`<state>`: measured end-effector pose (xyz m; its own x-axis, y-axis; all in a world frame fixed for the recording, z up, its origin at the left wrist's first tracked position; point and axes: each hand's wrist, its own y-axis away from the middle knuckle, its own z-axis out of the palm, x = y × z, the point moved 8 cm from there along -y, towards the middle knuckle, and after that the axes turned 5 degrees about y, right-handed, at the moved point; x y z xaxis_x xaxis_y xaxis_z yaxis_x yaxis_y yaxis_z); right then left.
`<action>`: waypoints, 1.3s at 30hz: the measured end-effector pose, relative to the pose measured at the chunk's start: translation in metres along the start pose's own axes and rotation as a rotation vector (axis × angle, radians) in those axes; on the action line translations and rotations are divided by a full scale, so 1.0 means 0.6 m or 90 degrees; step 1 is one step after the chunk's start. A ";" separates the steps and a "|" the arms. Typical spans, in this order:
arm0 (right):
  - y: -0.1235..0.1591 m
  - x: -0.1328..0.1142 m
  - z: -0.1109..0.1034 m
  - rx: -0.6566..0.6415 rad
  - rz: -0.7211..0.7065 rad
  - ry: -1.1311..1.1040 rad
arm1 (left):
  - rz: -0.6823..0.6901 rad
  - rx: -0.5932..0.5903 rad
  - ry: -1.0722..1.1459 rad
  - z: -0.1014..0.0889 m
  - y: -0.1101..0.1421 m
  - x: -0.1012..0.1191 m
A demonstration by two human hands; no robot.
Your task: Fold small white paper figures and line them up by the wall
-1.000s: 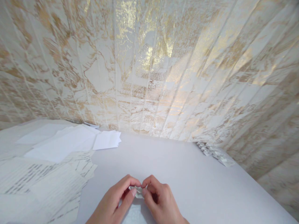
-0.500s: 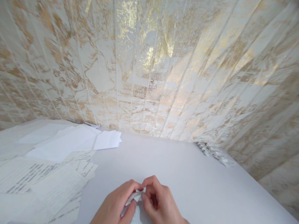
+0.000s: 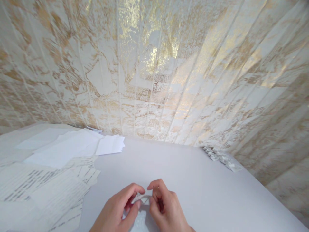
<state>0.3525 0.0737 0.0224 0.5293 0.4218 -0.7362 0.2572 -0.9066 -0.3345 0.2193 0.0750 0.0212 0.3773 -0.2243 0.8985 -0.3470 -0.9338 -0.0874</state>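
Both my hands meet at the near edge of a pale grey table (image 3: pixel 169 167). My left hand (image 3: pixel 118 211) pinches the top of a small silvery blister strip (image 3: pixel 141 206) between thumb and forefinger. My right hand (image 3: pixel 166 211) grips the same strip from the other side, fingers curled. The strip's lower part shows between my palms, and most of the rest is hidden by my fingers.
Several white sheets and printed leaflets (image 3: pixel 48 174) cover the table's left side. A heap of more blister strips (image 3: pixel 223 158) lies at the far right by the wall. A cream and gold patterned wall (image 3: pixel 154 71) rises right behind the table.
My fingers have shifted slightly on the strip, bending and working its top edge; both hands stay in the same spot.
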 end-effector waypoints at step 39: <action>-0.003 -0.015 0.011 -0.076 -0.021 0.007 | 0.028 -0.042 -0.150 0.018 -0.002 -0.004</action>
<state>0.3423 0.0716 0.0257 0.5274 0.4517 -0.7196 0.3680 -0.8849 -0.2857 0.2280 0.0735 0.0141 0.5477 -0.3311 0.7684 -0.4201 -0.9030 -0.0897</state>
